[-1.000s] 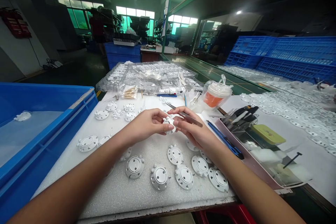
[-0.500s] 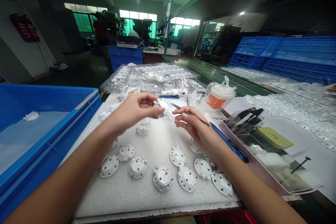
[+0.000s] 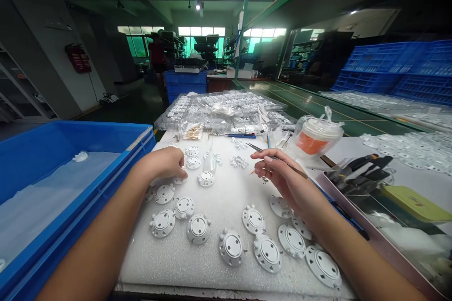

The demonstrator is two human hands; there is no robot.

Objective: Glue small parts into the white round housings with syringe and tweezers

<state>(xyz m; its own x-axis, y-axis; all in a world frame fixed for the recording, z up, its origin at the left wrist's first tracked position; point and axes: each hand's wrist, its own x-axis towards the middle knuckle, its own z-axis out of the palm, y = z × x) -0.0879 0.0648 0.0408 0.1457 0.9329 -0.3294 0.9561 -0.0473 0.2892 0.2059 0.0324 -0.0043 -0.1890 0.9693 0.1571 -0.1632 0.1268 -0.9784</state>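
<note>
My left hand (image 3: 165,165) is low over the left side of the white foam sheet (image 3: 226,200), fingers closed on a white round part (image 3: 180,180) partly hidden beneath them. My right hand (image 3: 280,169) grips dark tweezers (image 3: 254,147), whose tips point left above the sheet. A thin orange-tipped thing (image 3: 252,172) and a tiny part (image 3: 264,179) show by its lower fingers; whether they are held is unclear. Several white discs with two dark dots, such as one disc (image 3: 230,247), lie around the sheet. Small white pieces (image 3: 239,162) form little piles near the tweezers.
A blue bin (image 3: 141,143) flanks the sheet on the left. Clear trays of white parts (image 3: 226,101) lie behind. Cotton swabs (image 3: 193,131), a clear dropper bottle (image 3: 209,162) and a bagged cup (image 3: 314,136) stand nearby. A pink tool box (image 3: 374,235) is at right.
My left hand has moved left and down from the middle, taking the white part to the sheet. My right hand still has the tweezers. The view has shifted left.
</note>
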